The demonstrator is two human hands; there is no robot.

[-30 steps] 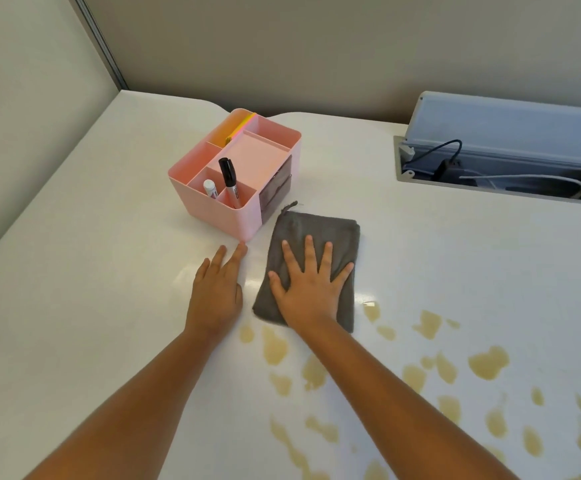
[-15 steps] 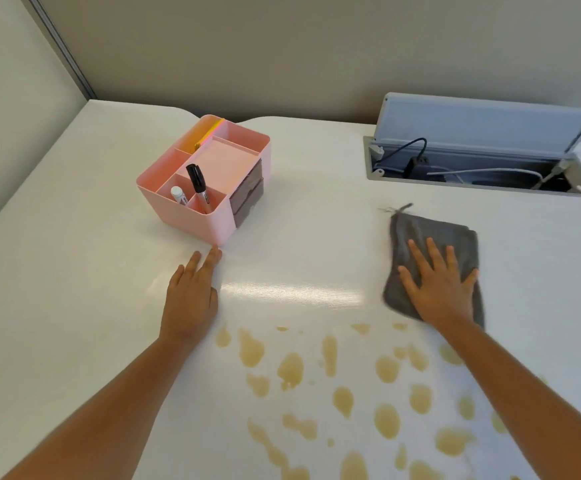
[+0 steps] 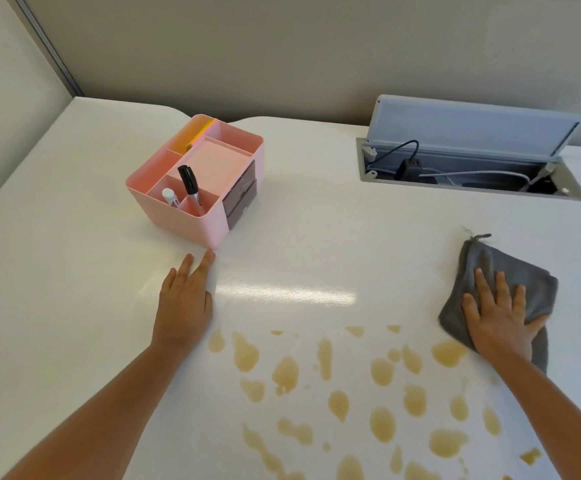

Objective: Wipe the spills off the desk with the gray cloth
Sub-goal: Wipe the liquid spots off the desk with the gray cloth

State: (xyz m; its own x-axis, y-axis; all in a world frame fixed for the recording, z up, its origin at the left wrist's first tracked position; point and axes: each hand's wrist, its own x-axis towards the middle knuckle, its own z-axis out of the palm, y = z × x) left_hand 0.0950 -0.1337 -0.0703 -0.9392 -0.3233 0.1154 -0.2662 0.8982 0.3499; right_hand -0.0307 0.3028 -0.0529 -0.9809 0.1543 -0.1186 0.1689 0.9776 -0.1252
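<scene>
The gray cloth (image 3: 521,271) lies folded on the white desk (image 3: 316,230) at the right. My right hand (image 3: 500,317) presses flat on it, fingers spread, thumb over its right edge. My left hand (image 3: 185,303) rests flat on the bare desk, fingers together, fingertips just short of the pink organizer. Several yellowish-brown spills (image 3: 351,393) spot the near part of the desk between and below my hands. The closest spill lies at the cloth's lower left corner.
A pink desk organizer (image 3: 192,216) with a black marker (image 3: 189,183) and a white-capped tube stands at the back left. At the back right an open cable hatch (image 3: 472,168) holds plugs and cords. Walls close the desk at the back and left.
My right hand has slid the gray cloth from beside the organizer far to the right across the desk. The spills it passed over near the top are gone. My left hand stays put.
</scene>
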